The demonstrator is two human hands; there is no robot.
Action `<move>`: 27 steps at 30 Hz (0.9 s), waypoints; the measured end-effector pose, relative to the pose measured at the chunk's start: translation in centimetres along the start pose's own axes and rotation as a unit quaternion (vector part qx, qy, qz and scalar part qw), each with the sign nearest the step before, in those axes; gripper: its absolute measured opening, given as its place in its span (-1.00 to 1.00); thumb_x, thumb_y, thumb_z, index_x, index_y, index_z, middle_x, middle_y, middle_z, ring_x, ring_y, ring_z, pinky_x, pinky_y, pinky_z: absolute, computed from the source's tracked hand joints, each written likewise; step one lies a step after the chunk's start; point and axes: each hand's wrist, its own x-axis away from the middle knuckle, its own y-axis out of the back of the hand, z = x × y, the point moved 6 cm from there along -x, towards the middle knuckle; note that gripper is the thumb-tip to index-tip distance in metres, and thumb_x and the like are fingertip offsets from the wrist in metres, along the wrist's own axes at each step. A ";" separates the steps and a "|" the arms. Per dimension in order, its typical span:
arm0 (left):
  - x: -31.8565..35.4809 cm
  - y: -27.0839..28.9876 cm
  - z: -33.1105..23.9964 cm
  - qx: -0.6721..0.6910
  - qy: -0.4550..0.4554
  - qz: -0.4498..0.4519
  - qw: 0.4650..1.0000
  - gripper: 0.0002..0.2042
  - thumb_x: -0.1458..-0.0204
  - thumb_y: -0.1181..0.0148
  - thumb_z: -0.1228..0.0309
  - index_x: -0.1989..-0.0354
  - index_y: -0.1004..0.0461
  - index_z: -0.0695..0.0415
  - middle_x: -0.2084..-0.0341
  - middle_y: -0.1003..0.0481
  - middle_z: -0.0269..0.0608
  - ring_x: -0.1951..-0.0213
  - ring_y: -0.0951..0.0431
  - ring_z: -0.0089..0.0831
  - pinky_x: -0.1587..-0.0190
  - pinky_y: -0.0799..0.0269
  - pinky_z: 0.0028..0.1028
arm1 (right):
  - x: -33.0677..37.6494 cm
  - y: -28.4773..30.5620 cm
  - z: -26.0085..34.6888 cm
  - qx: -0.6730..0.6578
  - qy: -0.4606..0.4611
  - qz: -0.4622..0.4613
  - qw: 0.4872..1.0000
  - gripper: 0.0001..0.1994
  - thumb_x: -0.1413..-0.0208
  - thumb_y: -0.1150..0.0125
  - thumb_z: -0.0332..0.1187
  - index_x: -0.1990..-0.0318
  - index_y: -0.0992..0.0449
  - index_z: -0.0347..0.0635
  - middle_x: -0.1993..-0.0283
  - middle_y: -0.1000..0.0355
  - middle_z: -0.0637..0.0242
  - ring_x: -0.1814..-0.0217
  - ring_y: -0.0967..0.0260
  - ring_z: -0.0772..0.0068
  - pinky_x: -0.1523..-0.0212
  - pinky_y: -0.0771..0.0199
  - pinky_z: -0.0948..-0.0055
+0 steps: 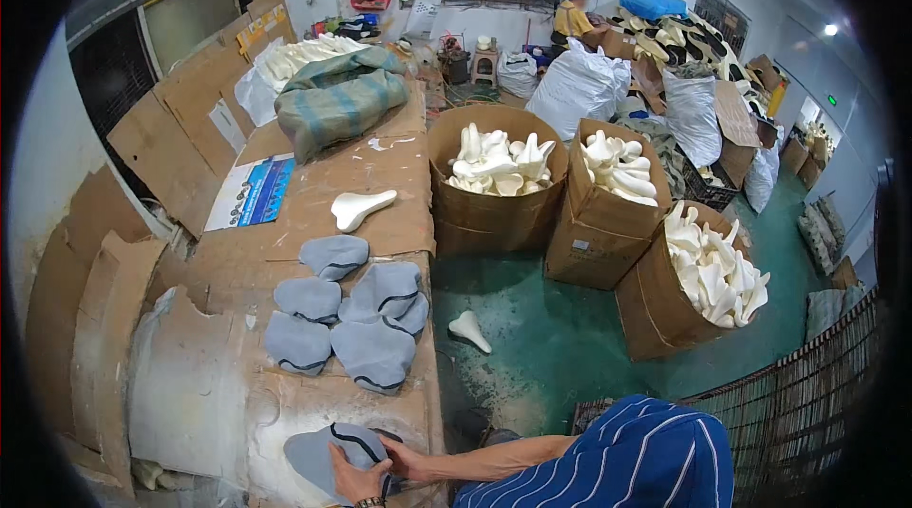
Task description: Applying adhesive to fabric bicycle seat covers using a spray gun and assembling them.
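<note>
Head view: I look down on a cardboard-covered worktop (380,166) in a crowded workshop; at its near end my left hand (356,479) lies flat on a grey saddle cover (328,456) trimmed with a dark line, fingers spread over its edge rather than closed round it, so the grip reads as apart and pressing; my right hand (404,460) comes in beside it, touching the same cover at its right rim, but whether those fingers pinch the fabric I cannot tell; the sleeve of a blue striped shirt (636,460) fills the lower right corner.

Further up the worktop a cluster of grey covers (361,318) lies overlapping, about six pieces, which I judge to be finished or sorted work; just beyond them a single bare white saddle shell (361,207) rests alone; another white shell (469,329) lies on the green floor (570,346) beside the worktop.

Three open cardboard boxes (494,209) stand on the floor, heaped with white shells; by that measure I judge the work barely begun, a handful of covers against boxes of uncovered shells; at the far wall another person in a yellow top (572,19) sits among white sacks.
</note>
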 end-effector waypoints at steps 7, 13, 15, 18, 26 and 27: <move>0.8 -0.1 1.1 -0.066 0.061 0.004 0.996 0.37 0.69 -0.78 0.27 -0.51 -0.09 0.17 -0.31 -0.43 0.07 -0.29 -0.48 -0.06 -0.23 -0.44 -0.23 | 1.6 0.5 -5.0 0.026 -0.071 0.020 0.997 -0.36 -0.09 -0.04 0.57 0.37 -0.39 0.16 0.45 -0.24 0.50 0.36 -0.21 0.50 0.36 -0.18 0.40; -2.0 -0.5 -1.1 0.077 -0.071 -0.034 0.994 0.20 0.50 -0.72 0.04 -0.44 -0.22 0.19 -0.22 -0.48 0.09 -0.23 -0.51 -0.02 -0.28 -0.43 -0.26 | 1.1 0.9 -0.9 0.022 0.066 -0.024 0.997 -0.60 -0.33 0.00 0.12 0.01 -0.52 0.04 -0.06 -0.54 0.31 -0.11 -0.45 0.23 -0.09 -0.50 0.04; -2.8 -2.3 0.9 0.049 0.023 0.013 0.998 0.27 0.53 -0.71 -0.01 -0.52 -0.12 -0.04 -0.21 -0.49 0.09 -0.27 -0.45 0.06 -0.33 -0.16 0.36 | 2.1 -0.1 0.4 0.061 -0.002 0.018 0.998 -0.60 -0.26 -0.07 0.09 0.03 -0.53 0.01 -0.07 -0.53 0.25 -0.15 -0.44 0.26 -0.14 -0.47 0.08; -2.2 -0.2 -1.0 0.001 0.076 0.060 0.995 0.30 0.52 -0.72 0.04 -0.54 -0.05 -0.11 -0.22 -0.49 0.07 -0.31 -0.40 0.11 -0.24 0.08 0.70 | 2.2 0.4 1.4 0.047 0.005 0.009 0.999 -0.60 -0.29 -0.06 0.10 0.00 -0.54 0.03 -0.09 -0.51 0.33 -0.15 -0.42 0.20 -0.14 -0.41 0.10; -0.5 1.2 1.8 0.012 0.140 0.050 0.989 0.29 0.56 -0.76 0.09 -0.51 -0.09 -0.12 -0.25 -0.50 -0.31 -0.36 -0.33 0.03 -0.24 0.09 0.74 | 5.9 -6.0 -2.8 -0.028 -0.059 0.082 0.994 -0.25 -0.31 -0.01 0.22 -0.43 -0.25 -0.18 -0.45 -0.30 0.12 -0.46 -0.25 -0.02 -0.47 -0.24 -0.03; -0.8 1.3 0.7 0.007 0.129 0.054 0.990 0.27 0.56 -0.76 0.11 -0.50 -0.11 -0.10 -0.25 -0.51 -0.29 -0.36 -0.33 0.06 -0.23 0.10 0.74 | 5.3 -5.2 -2.0 -0.011 -0.047 0.086 0.995 -0.20 -0.24 -0.06 0.30 -0.42 -0.27 -0.12 -0.40 -0.35 0.16 -0.41 -0.29 0.00 -0.41 -0.29 -0.15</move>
